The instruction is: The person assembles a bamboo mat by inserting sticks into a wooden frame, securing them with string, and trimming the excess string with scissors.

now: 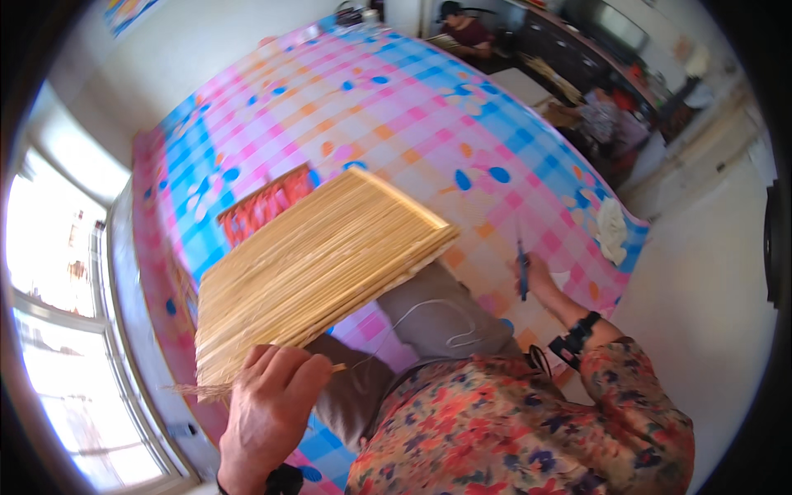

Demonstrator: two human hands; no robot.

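A flat tan panel of straw or reed stalks (313,264) lies tilted across my lap, with a raised border along its right edge. My left hand (276,404) is closed on the panel's near left corner, where loose stalk ends stick out past the fingers. A short piece of stalk shows beside the fingertips. Off to the right, apart from the panel, my right hand (538,276) is closed around a slim dark-blue pointed tool (522,268); its exact kind cannot be made out. A thin white thread (441,305) loops over my trouser leg.
I sit on a bed-like surface with a checked pink and blue cover (396,115). A red fringed piece (268,206) lies behind the panel. A crumpled white cloth (611,231) rests at the right edge. Windows (54,322) stand left. Two people (470,33) sit beyond the far right edge.
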